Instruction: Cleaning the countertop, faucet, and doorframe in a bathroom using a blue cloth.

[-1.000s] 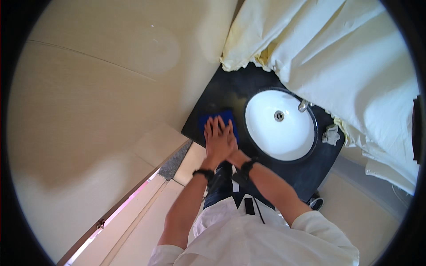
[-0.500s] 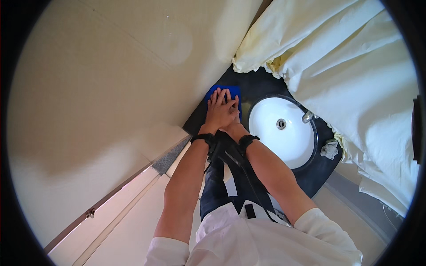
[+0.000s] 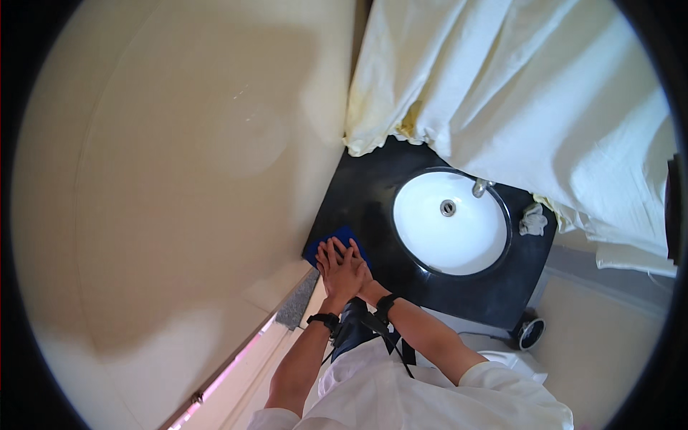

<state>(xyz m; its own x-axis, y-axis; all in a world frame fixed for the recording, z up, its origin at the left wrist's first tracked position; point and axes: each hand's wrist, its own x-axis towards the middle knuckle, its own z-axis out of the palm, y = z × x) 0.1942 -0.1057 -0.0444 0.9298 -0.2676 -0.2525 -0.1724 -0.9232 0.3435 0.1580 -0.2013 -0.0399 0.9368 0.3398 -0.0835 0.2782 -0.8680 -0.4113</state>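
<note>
A blue cloth (image 3: 346, 233) lies on the black countertop (image 3: 358, 197), at its near left corner beside the wall. My left hand (image 3: 341, 278) rests over my right hand, its fingers stretched out and slightly spread. Beneath it, my right hand (image 3: 366, 275) presses flat on the cloth, and most of its fingers are covered by the left. Neither hand is curled around anything. To the right of both hands sits a round white sink (image 3: 430, 233) with a metal drain and a faucet (image 3: 480, 188) at its far right rim.
A crumpled greyish cloth (image 3: 532, 220) lies at the counter's right end. White curtains (image 3: 545, 100) with yellow stains hang along the back. The beige wall (image 3: 193, 179) borders the counter on the left. Below the counter's right corner is a dark-sided round container (image 3: 531, 334).
Both hands, still stacked, have drawn the blue cloth toward me and a little left, from the far side of the sink's left to the near left corner. The view has shifted too.
</note>
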